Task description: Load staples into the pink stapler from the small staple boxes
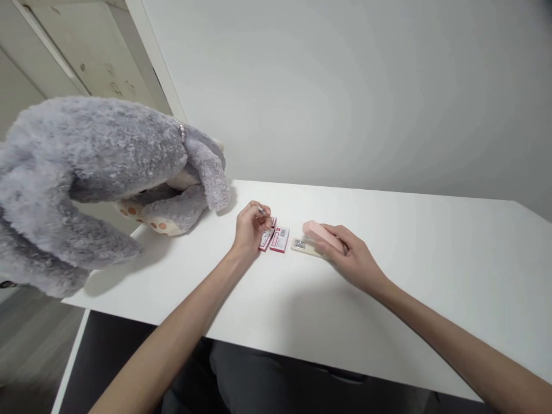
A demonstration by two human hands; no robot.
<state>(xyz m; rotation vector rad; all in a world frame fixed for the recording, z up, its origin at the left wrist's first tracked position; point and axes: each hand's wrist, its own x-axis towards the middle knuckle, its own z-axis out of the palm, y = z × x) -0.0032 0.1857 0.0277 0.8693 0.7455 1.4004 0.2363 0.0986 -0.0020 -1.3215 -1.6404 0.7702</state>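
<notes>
A pink stapler (323,234) with a cream base rests on the white table, my right hand (351,256) closed around its rear. Its pink upper arm is tilted up from the base, leaving a gap at the front above the metal plate. Left of it, my left hand (250,227) is raised with its fingers pinched on a small silvery strip of staples (261,211). Under and beside that hand lie small red-and-white staple boxes: one box (280,240) is in full view, and others are partly covered by my fingers.
A large grey-lilac plush toy (116,155) leans over the table's left end, its paws near the surface. The white table (409,276) runs along a plain wall (345,103). My legs are below the front edge.
</notes>
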